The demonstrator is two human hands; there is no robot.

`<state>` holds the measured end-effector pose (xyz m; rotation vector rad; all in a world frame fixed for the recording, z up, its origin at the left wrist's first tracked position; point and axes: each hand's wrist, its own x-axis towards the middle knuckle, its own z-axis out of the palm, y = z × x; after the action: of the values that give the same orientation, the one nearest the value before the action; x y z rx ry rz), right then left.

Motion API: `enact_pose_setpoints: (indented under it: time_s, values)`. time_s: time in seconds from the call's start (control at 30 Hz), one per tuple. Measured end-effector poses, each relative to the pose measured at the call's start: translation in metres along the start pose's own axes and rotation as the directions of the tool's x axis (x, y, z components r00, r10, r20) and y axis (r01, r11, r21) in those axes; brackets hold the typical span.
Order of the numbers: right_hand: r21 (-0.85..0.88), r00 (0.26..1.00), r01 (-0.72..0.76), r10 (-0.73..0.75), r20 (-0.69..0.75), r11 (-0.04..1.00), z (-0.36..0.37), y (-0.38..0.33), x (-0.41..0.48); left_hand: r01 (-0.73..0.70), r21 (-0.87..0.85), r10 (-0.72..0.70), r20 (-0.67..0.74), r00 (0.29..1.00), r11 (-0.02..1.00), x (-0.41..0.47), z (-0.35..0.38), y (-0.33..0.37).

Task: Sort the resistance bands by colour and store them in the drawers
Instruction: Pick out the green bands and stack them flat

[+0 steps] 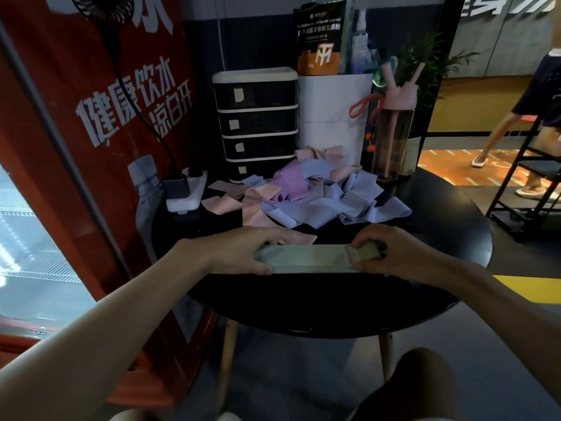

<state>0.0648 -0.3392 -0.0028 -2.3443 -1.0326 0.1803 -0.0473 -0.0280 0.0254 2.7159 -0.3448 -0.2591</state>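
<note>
The green band [306, 258] lies flat on the counter [303, 302], long axis nine to three. The left hand [243, 250] holds its nine-o'clock end between thumb and fingers. The right hand [394, 256] pinches the folded three-o'clock end with curled fingers. The drawers [256, 123] stand at eleven, nearer the left hand.

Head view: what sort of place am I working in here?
Probably a gym or fitness studio corner: a green band and a pile of resistance bands on the round black table, a vitamin powder pouch and sports bottle behind, a red drinking-water banner at left.
</note>
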Motion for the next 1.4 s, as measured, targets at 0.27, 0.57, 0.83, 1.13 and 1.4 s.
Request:
enact_pose_setpoints:
  time_s: [0.27, 0.57, 0.83, 1.13, 1.4]
  values:
    - [0.074, 0.997, 0.032, -0.026, -0.075, 0.997, -0.026, -0.018, 0.024, 0.046, 0.015, -0.038, -0.319, 0.947, 0.999, 0.041, -0.026, 0.020]
    - [-0.043, 0.976, 0.061, -0.069, -0.207, 0.997, -0.045, 0.005, 0.142, 0.357, -0.052, -0.320, -0.576, 0.752, 0.933, 0.167, -0.037, 0.008]
    - [-0.144, 0.981, 0.028, -0.055, -0.186, 0.989, -0.044, 0.019, 0.245, 0.511, 0.038, -0.405, -0.559, 0.724, 0.859, 0.188, -0.003, -0.040]
    - [-0.345, 0.997, -0.004, -0.023, -0.074, 0.938, -0.023, 0.043, 0.269, 0.490, -0.015, -0.395, -0.613, 0.684, 0.872, 0.180, 0.003, -0.039]
    - [-0.257, 0.987, -0.074, 0.035, -0.154, 0.964, -0.041, 0.069, 0.207, 0.387, -0.030, -0.331, -0.581, 0.743, 0.921, 0.179, 0.005, -0.035]
